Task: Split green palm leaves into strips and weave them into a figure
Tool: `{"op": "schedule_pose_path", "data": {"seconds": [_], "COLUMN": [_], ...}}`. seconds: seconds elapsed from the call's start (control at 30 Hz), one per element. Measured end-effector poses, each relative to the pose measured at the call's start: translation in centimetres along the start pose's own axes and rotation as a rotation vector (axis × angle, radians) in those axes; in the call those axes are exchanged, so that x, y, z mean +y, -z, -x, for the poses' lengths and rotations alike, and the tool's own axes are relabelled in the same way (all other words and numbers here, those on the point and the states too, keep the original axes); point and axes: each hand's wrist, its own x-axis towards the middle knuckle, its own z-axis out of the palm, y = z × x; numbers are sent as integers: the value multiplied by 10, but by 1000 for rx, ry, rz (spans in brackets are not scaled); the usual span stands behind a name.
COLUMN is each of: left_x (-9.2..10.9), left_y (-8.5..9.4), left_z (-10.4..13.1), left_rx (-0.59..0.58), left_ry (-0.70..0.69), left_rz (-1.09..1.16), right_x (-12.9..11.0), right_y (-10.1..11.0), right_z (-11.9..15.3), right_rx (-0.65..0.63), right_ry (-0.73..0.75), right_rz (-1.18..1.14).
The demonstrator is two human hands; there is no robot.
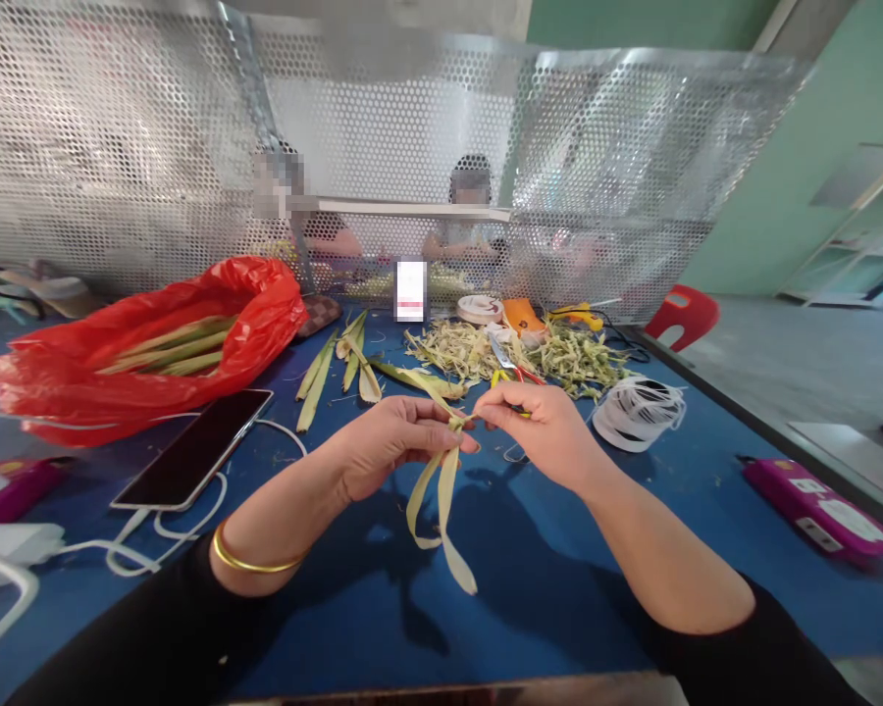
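Note:
A pale green knotted leaf strip (448, 505) is held above the blue table, its long ends hanging down. My left hand (401, 441) is closed round it near the small knot, thumb on top. With thumb and forefinger together, my right hand (534, 422) pinches a thin end of the strip just right of the knot. Behind the hands lie several flat leaf pieces (316, 382). Pliers with red and yellow handles (511, 368) rest by a heap of short leaf scraps (574, 358), partly hidden by my right hand.
A red plastic bag (265, 304) of long leaves stands at the left, beside a dark-screened phone (191, 451) with white cables. A spool of white cord (637, 412) and a purple power strip (824, 505) are at the right. Behind a perforated metal screen (383, 118) sit people.

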Motion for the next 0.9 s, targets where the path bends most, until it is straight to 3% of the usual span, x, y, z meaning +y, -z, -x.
{"op": "schedule_pose_path", "data": {"seconds": [0.23, 0.4, 0.47, 0.63, 0.7, 0.9], "left_x": [-3, -5, -6, -9, -12, -15], "left_y": [0, -1, -2, -7, -8, -11], "left_z": [-1, -4, -5, -7, -7, -8], "left_rx": [25, 89, 114, 182, 187, 269], "left_ry": [-23, -110, -151, -196, -216, -237], "left_rz": [-54, 31, 75, 129, 148, 179], "right_x": [5, 3, 0, -3, -2, -6], "right_y": [-9, -10, -11, -25, -30, -29], "right_z": [1, 3, 6, 9, 9, 11], "right_rx": [100, 409, 450, 96, 18, -38], "right_ry": [82, 176, 138, -186, -263, -195], "right_rz": [138, 243, 214, -74, -181, -265]}}
